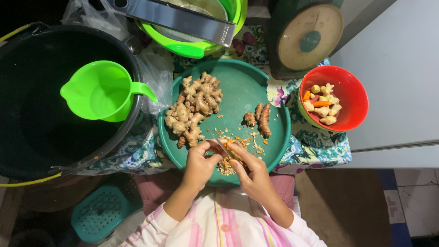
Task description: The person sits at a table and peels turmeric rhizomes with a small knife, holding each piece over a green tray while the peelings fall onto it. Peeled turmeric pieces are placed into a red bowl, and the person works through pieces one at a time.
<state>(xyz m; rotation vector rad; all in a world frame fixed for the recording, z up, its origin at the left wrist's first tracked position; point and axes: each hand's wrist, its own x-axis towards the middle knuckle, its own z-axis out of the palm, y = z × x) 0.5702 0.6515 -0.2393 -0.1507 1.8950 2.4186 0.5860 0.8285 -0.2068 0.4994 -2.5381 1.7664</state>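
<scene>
Low in the middle of the frame, both hands meet over the near rim of the green tray [274,137]: the left hand [199,165] pinches a knife [221,145], blade slanting up-left, while the right hand [254,173] closes its fingers on a small orange root [231,147] lying just right of the blade. Peelings [249,142] lie under them, a ginger pile [194,107] up-left, turmeric pieces [259,120] up-right, a red bowl [352,98] at right.
</scene>
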